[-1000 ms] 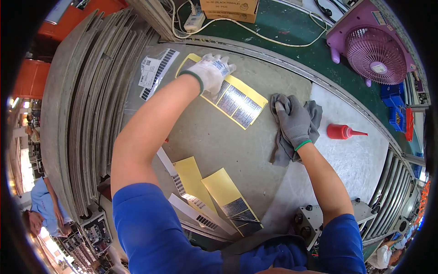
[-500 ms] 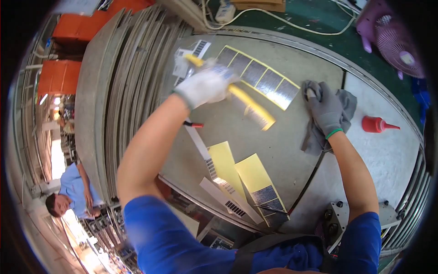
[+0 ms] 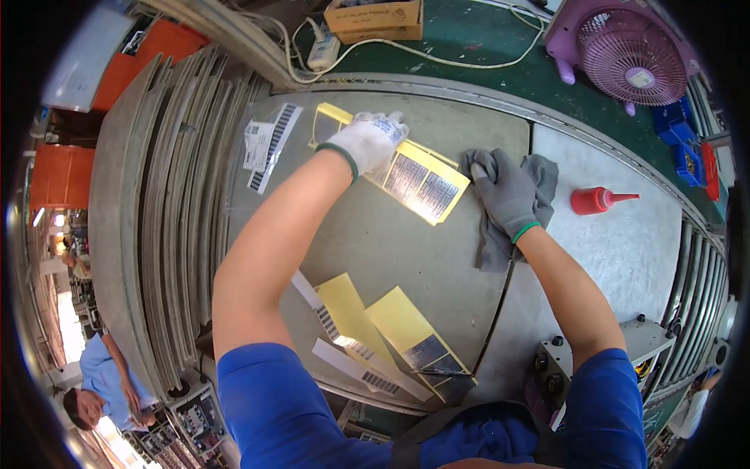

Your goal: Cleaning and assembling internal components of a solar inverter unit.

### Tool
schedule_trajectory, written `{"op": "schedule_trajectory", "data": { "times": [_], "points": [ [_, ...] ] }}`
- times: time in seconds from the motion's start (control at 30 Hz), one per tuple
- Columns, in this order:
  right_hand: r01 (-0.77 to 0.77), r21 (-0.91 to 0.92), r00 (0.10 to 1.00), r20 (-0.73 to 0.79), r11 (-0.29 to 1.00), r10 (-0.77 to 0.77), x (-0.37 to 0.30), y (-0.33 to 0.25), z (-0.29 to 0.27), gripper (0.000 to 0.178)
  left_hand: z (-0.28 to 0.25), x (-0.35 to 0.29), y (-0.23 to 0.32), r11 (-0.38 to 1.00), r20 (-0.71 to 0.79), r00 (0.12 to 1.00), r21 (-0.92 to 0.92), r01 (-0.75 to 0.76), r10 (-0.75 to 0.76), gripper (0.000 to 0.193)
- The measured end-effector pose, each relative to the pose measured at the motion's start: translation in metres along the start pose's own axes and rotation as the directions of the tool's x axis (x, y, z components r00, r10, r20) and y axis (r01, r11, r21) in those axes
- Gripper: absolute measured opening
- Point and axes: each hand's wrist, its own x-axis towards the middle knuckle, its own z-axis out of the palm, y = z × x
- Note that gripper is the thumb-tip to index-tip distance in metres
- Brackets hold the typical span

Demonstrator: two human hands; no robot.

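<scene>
My left hand (image 3: 366, 142), in a white glove with a green cuff, is closed over a strip of dark printed labels (image 3: 410, 186) with yellow edges. This strip lies on top of another one, whose yellow edge (image 3: 433, 154) shows behind it. My right hand (image 3: 504, 194), in a grey glove, is closed on a crumpled grey cloth (image 3: 539, 173) to the right of the strips. Nearer to me lie two yellow backing sheets (image 3: 397, 309), one with dark labels left at its near end, and white barcode strips (image 3: 351, 363).
A plastic bag with barcode labels (image 3: 269, 148) lies far left, beside upright grey panels (image 3: 148, 219). A red squeeze bottle (image 3: 592, 201) stands to the right. Beyond the table are a purple fan (image 3: 633, 59), a cardboard box (image 3: 375, 22) and a cable. A metal unit (image 3: 578, 356) sits near right.
My left hand has brought the label strip down onto the other strip. My right hand remains on the cloth. The whole view has shifted, with the table's things now further left.
</scene>
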Motion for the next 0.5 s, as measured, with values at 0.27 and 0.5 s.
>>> {"op": "schedule_trajectory", "data": {
  "times": [0.27, 0.5],
  "points": [
    [-0.008, -0.001, 1.000, 0.014, 1.000, 0.008, 0.004, 0.002, -0.002, 0.031, -0.014, 0.013, 0.003, 0.994, 0.212, 0.973, -0.027, 0.102, -0.094, 0.078],
    [0.040, 0.057, 0.999, -0.033, 0.998, -0.038, 0.000, 0.007, -0.005, 0.029, -0.002, -0.030, 0.011, 0.997, -0.088, 0.994, -0.010, 0.071, -0.071, 0.052]
  ]
}}
